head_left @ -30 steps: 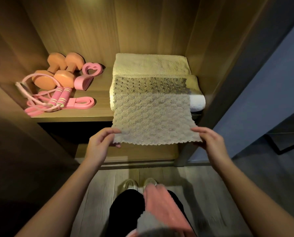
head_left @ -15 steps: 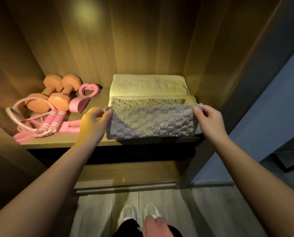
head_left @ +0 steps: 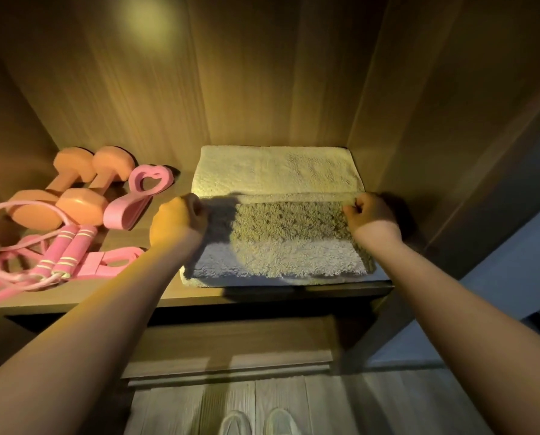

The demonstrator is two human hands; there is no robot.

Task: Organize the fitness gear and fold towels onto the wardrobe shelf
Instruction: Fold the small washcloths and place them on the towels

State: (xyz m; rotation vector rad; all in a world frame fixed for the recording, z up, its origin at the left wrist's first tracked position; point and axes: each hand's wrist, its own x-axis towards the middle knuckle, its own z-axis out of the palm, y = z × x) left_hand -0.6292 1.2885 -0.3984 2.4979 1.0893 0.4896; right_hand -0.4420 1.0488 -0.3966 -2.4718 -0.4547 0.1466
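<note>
On the wooden shelf (head_left: 143, 296), a fluffy grey towel (head_left: 281, 243) lies folded over a cream towel (head_left: 275, 171). My left hand (head_left: 177, 224) and right hand (head_left: 372, 218) pinch its far corners; fingers curled tight.

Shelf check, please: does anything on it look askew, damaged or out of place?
Nothing is damaged. The only untidy bit is the jump rope, whose cord sprawls loose over the dumbbells. The grey towel, gripped by the left hand and right hand, sits squarely on the cream towel.

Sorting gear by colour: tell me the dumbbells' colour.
Orange, both dumbbells, clearest in the head view.
</note>
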